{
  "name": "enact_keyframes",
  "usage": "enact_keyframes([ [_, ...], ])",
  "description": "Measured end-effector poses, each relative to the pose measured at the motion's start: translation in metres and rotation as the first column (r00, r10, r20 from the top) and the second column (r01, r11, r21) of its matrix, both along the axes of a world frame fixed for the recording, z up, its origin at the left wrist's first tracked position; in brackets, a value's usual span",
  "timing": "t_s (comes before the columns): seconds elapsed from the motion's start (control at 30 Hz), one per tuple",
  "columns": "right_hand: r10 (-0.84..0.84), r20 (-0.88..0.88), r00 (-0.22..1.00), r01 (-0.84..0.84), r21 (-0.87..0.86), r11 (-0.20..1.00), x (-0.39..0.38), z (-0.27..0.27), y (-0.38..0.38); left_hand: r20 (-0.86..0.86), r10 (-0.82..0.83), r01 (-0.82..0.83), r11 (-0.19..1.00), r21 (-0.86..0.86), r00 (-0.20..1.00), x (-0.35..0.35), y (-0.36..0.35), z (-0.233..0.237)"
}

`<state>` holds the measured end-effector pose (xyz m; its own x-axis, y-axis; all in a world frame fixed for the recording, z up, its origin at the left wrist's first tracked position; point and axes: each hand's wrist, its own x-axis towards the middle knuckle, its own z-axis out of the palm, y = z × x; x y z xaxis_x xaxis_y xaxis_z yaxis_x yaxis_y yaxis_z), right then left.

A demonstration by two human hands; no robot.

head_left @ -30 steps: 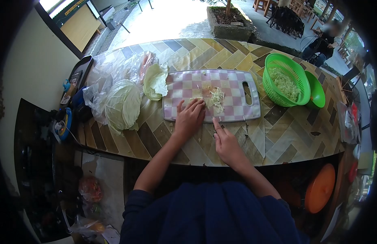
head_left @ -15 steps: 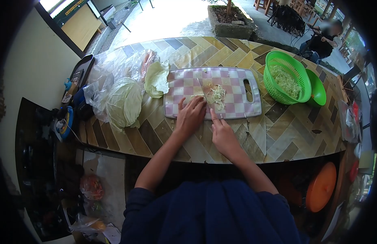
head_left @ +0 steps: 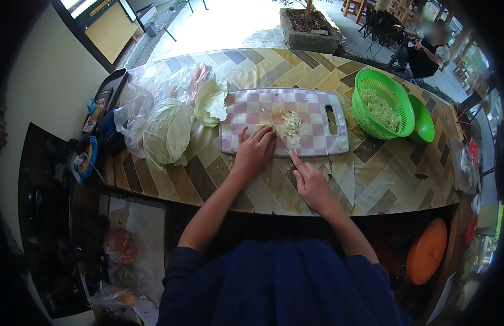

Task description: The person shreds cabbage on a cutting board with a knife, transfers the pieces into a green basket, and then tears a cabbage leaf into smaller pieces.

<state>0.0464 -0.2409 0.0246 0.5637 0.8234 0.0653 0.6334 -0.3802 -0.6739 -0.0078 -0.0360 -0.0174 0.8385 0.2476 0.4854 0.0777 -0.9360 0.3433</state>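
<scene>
On a pink-and-white checkered cutting board [head_left: 309,101], my left hand [head_left: 255,150] presses curled fingers onto a small piece of cabbage [head_left: 261,126], mostly hidden beneath them. My right hand [head_left: 312,183] is closed around the handle of a knife [head_left: 269,118], index finger stretched along it. The thin blade slants up and left beside my left fingertips. Just right of the blade lies a small heap of shredded cabbage [head_left: 291,126]. A cut cabbage head [head_left: 167,133] and a loose cabbage leaf [head_left: 210,102] sit left of the board.
Right of the board stands a green basket [head_left: 371,81] holding shredded cabbage, beside a green bowl [head_left: 424,120]. Clear plastic bags [head_left: 133,117] lie at the left. A dark tray [head_left: 111,84] is at the table's left edge. A person [head_left: 424,57] sits in the background.
My right hand has shifted right and slightly toward me, drawing the knife back. My left hand stays on the cabbage piece in nearly the same place.
</scene>
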Motion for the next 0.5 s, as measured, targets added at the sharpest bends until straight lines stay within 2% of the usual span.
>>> enact_keyframes([
  [0.37,0.033,0.017,0.999,-0.033,-0.013,0.999,0.009,-0.005,0.012,-0.017,-0.016,0.016,1.0,-0.012,1.0,-0.001,0.001,0.002],
  [0.5,0.004,0.093,0.996,-0.004,-0.003,1.0,0.009,-0.014,0.029,-0.048,-0.011,0.01,1.0,-0.02,0.999,-0.001,0.001,0.001],
])
